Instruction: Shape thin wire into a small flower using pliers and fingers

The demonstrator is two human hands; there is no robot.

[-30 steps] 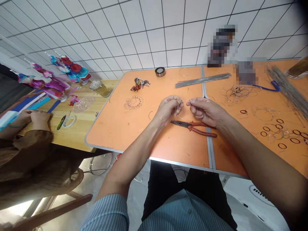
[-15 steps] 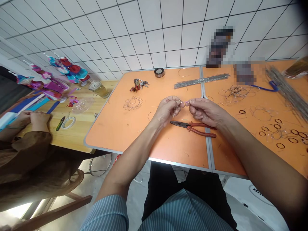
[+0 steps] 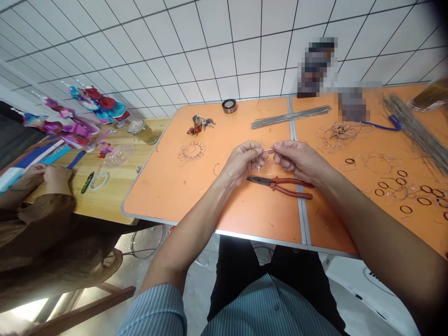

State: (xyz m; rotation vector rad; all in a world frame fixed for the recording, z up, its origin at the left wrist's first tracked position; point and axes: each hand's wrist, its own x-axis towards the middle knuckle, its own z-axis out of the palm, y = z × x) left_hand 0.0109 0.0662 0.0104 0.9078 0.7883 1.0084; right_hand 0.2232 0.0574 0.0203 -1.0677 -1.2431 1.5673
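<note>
Here the left hand and the right hand meet fingertip to fingertip above the orange table, both pinching a thin piece of wire. The left thumb and forefinger are closed on one part of it, with a short end hanging down below the fingers; the right thumb and forefinger clench the other end, which shows as a pale line between the two hands. The wire is too fine to tell its exact shape.

Just beneath the hands lie red-handled pliers, flat on the table, jaws pointing to the person's left, touched by neither hand. Farther left on the table sits a flower-shaped wire loop piece, and beyond it a bunch of keys. Near the far edge stands a roll of tape, and beside it a bundle of straight wire rods lies across the seam between the two table halves.

To the right, a tangle of coiled wire rests on the table, with several small dark rings scattered nearer the person's right arm. A second sheaf of rods runs along the far right.

At the wooden table on the left, another person's hands work close together in brown sleeves, near a ring of tape, a glass jar and bright fabric ornaments
</note>
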